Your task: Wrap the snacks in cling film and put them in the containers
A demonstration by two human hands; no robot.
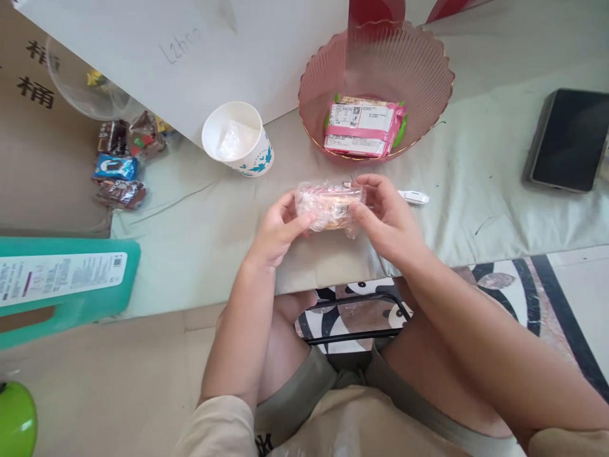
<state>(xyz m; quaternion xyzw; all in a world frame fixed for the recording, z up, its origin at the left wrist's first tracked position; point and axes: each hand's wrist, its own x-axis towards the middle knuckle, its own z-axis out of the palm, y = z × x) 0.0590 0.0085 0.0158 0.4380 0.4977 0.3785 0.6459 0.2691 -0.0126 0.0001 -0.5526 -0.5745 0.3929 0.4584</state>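
A small bundle wrapped in clear plastic film point(329, 206), pink and tan inside, is held just above the cloth-covered surface. My left hand point(280, 231) grips its left end, thumb on top. At the right end, my right hand point(387, 219) pinches it between thumb and fingers. What exactly lies under the film I cannot make out. Just beyond the bundle stands a pink ribbed bowl point(375, 66) with a gold rim, holding pink-and-white labelled snack packets point(362, 129). A small white object point(413, 197) lies beside my right hand, partly hidden by it.
A paper cup point(257, 149) with crumpled clear plastic inside stands left of the bowl. Several wrapped snacks point(117, 166) lie by a cardboard box point(42, 165). A green plastic container point(95, 304) is at the left edge, a black phone-like device point(568, 139) at the right.
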